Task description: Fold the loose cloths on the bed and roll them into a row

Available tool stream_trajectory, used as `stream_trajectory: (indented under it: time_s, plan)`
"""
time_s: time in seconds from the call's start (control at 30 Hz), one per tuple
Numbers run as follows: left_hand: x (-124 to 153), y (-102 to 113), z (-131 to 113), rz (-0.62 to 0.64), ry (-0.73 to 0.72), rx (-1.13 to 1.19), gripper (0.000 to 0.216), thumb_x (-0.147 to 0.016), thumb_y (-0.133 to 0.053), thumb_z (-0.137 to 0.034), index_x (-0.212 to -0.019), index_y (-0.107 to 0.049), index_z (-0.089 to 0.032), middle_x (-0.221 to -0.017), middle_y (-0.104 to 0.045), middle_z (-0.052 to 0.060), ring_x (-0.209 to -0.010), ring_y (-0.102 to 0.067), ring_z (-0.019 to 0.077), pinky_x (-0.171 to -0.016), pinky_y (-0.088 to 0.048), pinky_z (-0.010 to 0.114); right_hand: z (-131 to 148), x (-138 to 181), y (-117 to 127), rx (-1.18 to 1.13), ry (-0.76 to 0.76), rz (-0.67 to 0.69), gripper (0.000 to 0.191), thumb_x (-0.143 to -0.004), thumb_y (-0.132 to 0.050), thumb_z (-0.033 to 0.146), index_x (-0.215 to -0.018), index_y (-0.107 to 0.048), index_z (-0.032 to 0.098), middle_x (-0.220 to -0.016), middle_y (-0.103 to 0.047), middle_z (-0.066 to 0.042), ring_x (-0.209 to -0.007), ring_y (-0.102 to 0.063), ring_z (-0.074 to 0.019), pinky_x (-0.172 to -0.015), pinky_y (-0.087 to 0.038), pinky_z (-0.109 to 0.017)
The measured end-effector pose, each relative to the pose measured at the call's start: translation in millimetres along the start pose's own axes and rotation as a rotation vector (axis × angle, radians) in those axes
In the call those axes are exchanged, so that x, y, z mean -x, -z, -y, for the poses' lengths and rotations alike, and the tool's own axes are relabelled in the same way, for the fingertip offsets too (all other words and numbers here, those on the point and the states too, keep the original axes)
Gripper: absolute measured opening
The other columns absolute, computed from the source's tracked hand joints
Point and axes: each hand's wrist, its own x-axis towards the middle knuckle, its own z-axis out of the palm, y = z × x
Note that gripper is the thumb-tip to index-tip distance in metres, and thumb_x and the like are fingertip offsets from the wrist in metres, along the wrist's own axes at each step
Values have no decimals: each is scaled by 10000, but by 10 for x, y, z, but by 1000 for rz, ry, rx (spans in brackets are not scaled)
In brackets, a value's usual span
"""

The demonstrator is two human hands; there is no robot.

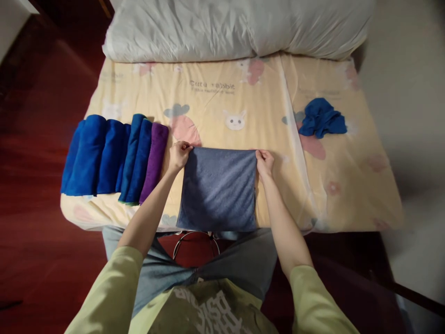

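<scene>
A grey-blue towel (219,190) lies spread in a near square at the front edge of the bed, directly before me. My left hand (180,154) pinches its far left corner, fingers closed. At the far right corner, my right hand (264,162) grips the cloth the same way, so the far edge runs straight between both hands. To the left of my left hand is a row of rolled towels: several blue rolls (92,155) and a purple roll (155,160) closest to my hand. A crumpled blue cloth (321,118) rests at the right, apart from my hands.
The bed's yellow printed sheet (225,111) bears everything. A bulky whitish quilt (215,32) fills the far end. A pale wall (413,116) stands along the right side, and dark red floor (34,185) shows at the left. My legs (239,264) are at the front edge.
</scene>
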Motion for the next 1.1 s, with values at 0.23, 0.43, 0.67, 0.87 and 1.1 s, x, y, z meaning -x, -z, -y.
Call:
stream_trajectory:
  time_s: [0.23,0.43,0.67,0.87,1.1]
  plan:
    - [-1,-236,179,-23,-31,-150,148,-931,-617,-284,-965,-716,-179,-974,-699,108,-987,-612,268,-930,-476,392,-36,-7,-232,472,44,-56,157,-907,-600,295,-938,-670,158,-929,-753,-120,-877,-701,-230,-960,-541,-410]
    - [267,-167,-183,-62,-17,-296,375,-967,-499,-247,-1314,-622,-173,-1377,-596,189,-1326,-498,372,-1101,-398,569,195,197,-314,763,200,-42,346,-986,-443,302,-1176,-662,114,-1121,-704,-195,-1069,-646,-292,-1014,-500,-498]
    - [1364,-442,-584,117,-315,-302,576,-1012,-438,-383,-1547,-454,-171,-1694,-285,131,-1598,-160,330,-1297,-154,563,477,1477,-429,971,555,420,571,-1058,-349,427,-1589,-401,225,-1694,-281,-119,-1569,-211,-323,-1250,-206,-601]
    - [1736,-434,-352,100,-241,-280,594,-1041,-390,-413,-1586,-416,-178,-1717,-213,117,-1605,-150,294,-1310,-139,539,246,1845,-313,1028,496,453,605,-1075,-293,466,-1610,-374,197,-1715,-230,-120,-1598,-153,-290,-1274,-130,-592]
    - [2135,-5,-3,77,-198,-239,580,-1041,-406,-388,-1571,-430,-153,-1691,-284,132,-1593,-206,285,-1307,-158,528,123,1932,252,953,462,379,599,-1073,-308,455,-1590,-410,170,-1690,-289,-150,-1587,-211,-291,-1276,-160,-571]
